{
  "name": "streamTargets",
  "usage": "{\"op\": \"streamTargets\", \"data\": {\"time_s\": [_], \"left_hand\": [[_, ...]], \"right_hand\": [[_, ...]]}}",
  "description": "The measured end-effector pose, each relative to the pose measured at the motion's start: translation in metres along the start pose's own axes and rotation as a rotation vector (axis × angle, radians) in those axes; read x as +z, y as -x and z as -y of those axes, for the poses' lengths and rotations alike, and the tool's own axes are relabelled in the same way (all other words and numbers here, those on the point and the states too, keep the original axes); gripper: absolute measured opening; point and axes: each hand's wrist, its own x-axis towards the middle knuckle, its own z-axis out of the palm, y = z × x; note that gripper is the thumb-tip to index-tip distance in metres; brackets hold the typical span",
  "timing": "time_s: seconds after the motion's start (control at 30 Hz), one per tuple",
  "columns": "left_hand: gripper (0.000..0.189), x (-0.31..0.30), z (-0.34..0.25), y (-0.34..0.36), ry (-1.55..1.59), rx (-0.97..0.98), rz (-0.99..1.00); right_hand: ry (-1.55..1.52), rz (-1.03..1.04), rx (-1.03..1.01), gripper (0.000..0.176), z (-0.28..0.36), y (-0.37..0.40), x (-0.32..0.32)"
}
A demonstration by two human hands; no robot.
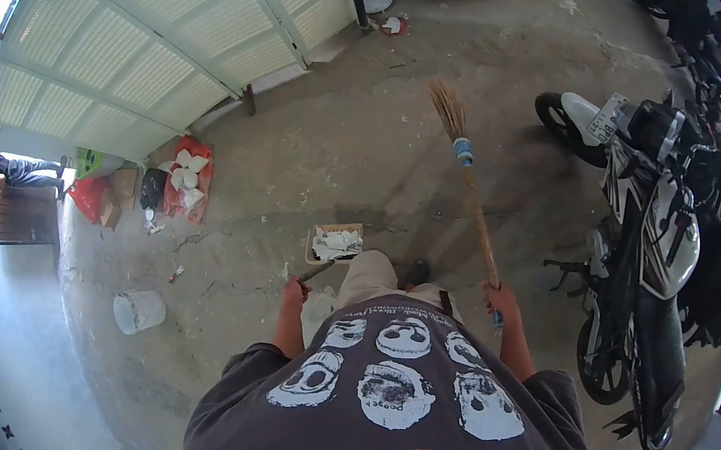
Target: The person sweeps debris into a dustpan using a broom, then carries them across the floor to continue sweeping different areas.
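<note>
Right hand (497, 300): fist clenched round the lower end of one broom (470, 196). The stick slants away from me, and the straw head rests on the concrete floor (347, 137), beyond and to the right of the dustpan (350, 227). One blue band sits on the stick just below the straw.

Left hand (297, 291): fingers closed on the thin dark handle of the one dustpan. The pan lies flat on the floor just ahead of my forward knee. A small heap of white scraps (337, 242) lies in it, too crumpled to count.

Taken from the dustpan:
- One white bucket (138, 312) stands on the floor to the left and nearer me, well apart.
- One red bag (186, 182) with white crumpled pieces on top lies to the left, near the folding gate.
- Two motorcycles stand well to the right. One is a black-and-white motorcycle (653, 245), beside my broom arm. The other is a darker motorcycle (698, 34), farther off behind it.
- One other person (17, 168) is bent over far to the left, outside the gate.
</note>
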Motion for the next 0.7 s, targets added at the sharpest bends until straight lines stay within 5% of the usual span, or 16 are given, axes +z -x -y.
{"op": "streamTargets", "data": {"time_s": [0.1, 0.17, 0.27, 0.33, 0.4, 0.47, 0.53, 0.7], "left_hand": [[0.035, 0.049, -0.018, -0.007, -0.066, 0.024, 0.022], [0.035, 0.077, -0.037, -0.026, -0.113, 0.040, 0.049], [0.038, 0.122, -0.063, -0.077, -0.186, 0.027, 0.023], [0.038, 0.143, -0.078, -0.112, -0.461, 0.070, 0.080], [0.036, 0.148, -0.092, -0.130, -0.998, 0.445, 0.281], [0.028, 0.175, -0.096, -0.175, -0.873, 0.281, 0.232], [0.039, 0.197, -0.112, -0.185, -1.727, 0.947, 0.357], [0.042, 0.269, -0.163, -0.192, -1.370, 0.509, 0.307]], "right_hand": [[0.250, -0.032, -0.033, 0.045, 0.010, -0.070, -0.019], [0.523, -0.410, -0.156, 0.045, 0.043, -0.092, -0.020], [0.305, -0.147, 0.025, 0.048, 0.103, -0.096, -0.032], [0.343, -0.182, -0.011, 0.049, 0.099, -0.120, -0.023], [0.436, -0.181, -0.028, 0.050, 0.066, -0.107, -0.020], [0.606, -0.401, -0.145, 0.052, 0.083, -0.118, -0.016], [0.570, -0.389, -0.097, 0.053, 0.089, -0.126, -0.027], [0.419, -0.227, 0.055, 0.055, 0.155, -0.147, -0.050]]}}
